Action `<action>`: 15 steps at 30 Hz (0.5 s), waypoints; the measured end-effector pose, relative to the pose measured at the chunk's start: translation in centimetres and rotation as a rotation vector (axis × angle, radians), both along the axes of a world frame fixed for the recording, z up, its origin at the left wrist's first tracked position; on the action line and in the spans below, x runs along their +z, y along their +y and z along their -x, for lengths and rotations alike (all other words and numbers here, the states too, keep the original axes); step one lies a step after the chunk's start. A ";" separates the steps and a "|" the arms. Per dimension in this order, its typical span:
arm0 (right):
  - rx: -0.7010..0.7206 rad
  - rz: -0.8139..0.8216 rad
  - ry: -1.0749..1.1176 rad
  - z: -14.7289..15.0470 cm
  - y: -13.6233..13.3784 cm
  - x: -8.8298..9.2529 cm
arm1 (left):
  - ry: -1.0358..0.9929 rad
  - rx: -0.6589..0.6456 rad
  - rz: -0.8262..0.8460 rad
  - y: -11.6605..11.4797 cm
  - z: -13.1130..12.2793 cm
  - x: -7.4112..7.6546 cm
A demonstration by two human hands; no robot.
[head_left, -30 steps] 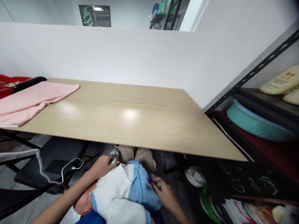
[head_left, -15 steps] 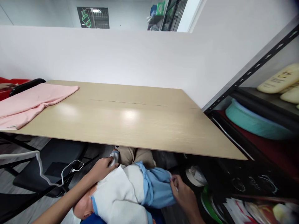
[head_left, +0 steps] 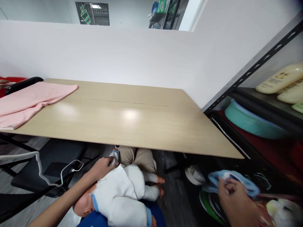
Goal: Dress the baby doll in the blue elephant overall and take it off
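A baby doll (head_left: 123,189) lies on its side across the lap, in a white top with blue trim. Its legs show white leggings and its feet are bare. My left hand (head_left: 103,168) is closed around the doll's sleeved arm near the cuff, with the forearm passing over its head. Off to the right, my right hand (head_left: 236,197) grips a pair of light blue pants (head_left: 251,187), bunched up and a little blurred. The pants are apart from the doll, above the lower shelf.
A wooden table (head_left: 130,126) stands ahead, with a folded pink cloth (head_left: 30,101) at its left. On the right, a black rack holds a teal basin (head_left: 253,123) and cream bottles (head_left: 279,80). A black chair (head_left: 49,167) with a white cable (head_left: 40,168) is at left.
The blue pants have come off the doll's legs and moved right with my right hand, baring its white leggings and feet. My left hand stays on the doll's arm.
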State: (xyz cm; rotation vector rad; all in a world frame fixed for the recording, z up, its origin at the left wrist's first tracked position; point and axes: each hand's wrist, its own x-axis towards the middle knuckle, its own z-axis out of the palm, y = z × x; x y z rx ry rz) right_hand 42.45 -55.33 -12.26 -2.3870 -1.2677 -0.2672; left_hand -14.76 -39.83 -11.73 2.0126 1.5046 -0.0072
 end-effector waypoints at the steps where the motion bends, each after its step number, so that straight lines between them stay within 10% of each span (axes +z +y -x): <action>1: 0.024 -0.057 -0.001 1.3 0.9 -0.1 | 0.000 0.000 0.002 0.0 -0.1 0.1; 8: 0.998 0.205 0.147 17.3 12.1 -3.6 | -0.158 -0.010 0.045 1.2 2.3 -0.1; 15: 1.354 0.387 0.229 24.4 15.2 -4.1 | 0.012 -0.119 0.067 0.4 12.1 -5.5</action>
